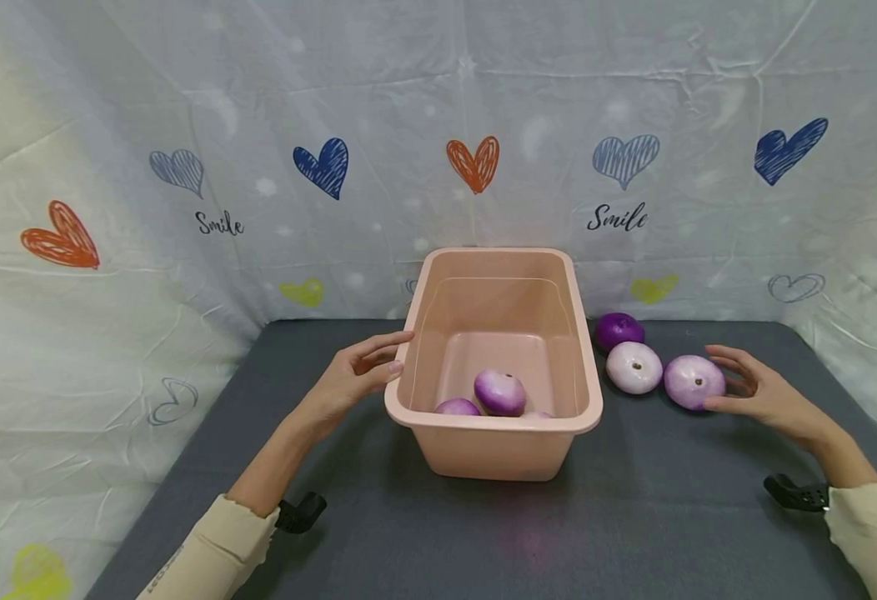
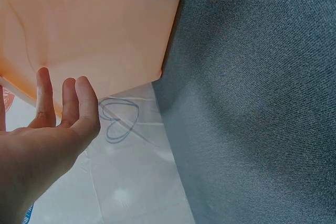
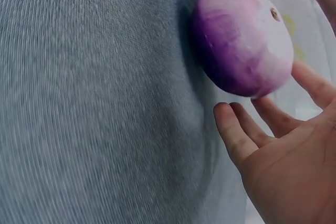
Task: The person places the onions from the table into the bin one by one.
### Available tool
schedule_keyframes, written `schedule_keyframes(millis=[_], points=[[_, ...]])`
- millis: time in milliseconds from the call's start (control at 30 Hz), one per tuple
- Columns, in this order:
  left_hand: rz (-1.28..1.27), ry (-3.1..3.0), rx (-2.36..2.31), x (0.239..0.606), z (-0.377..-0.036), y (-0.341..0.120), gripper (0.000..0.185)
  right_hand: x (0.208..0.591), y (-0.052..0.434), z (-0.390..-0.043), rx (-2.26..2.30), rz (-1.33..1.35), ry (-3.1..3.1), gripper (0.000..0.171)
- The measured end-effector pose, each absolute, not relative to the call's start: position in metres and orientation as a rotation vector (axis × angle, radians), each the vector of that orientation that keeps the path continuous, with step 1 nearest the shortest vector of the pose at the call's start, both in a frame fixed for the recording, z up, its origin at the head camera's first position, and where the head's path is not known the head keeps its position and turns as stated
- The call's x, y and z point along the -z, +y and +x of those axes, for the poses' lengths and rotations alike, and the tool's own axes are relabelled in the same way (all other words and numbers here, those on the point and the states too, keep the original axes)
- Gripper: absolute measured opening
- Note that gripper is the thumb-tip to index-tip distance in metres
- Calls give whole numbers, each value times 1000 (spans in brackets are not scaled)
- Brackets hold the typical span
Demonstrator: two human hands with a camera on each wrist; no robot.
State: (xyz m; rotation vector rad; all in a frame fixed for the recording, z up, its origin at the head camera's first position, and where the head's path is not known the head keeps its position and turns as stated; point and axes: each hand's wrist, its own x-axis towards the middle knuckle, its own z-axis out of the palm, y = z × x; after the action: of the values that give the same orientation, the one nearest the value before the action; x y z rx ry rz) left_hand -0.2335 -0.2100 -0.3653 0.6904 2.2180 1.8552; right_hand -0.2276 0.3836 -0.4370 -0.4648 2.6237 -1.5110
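Your right hand (image 1: 764, 392) was open, fingers (image 3: 239, 135) spread and just touching the nearest onion (image 1: 694, 382), which lay left of your palm; nothing gripped.

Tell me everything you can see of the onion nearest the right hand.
The onion is round and smooth, pale lilac shading to deeper purple, with a small brown stem spot. It lies on the dark grey table cloth, rightmost of three beside the pink tub, close against the paler onion. The right hand cups it, fingertips touching or nearly so.
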Motion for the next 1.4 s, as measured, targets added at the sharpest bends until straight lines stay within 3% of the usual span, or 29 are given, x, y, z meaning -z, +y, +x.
schedule_keyframes(millis=[833, 1400], points=[[681, 2229, -1843, 365, -233, -210, 51, 442, 370, -235, 1530, -482, 2712, 71], [714, 2245, -1834, 366, -234, -210, 51, 432, 376, -219, 1646, -385, 2666, 65]])
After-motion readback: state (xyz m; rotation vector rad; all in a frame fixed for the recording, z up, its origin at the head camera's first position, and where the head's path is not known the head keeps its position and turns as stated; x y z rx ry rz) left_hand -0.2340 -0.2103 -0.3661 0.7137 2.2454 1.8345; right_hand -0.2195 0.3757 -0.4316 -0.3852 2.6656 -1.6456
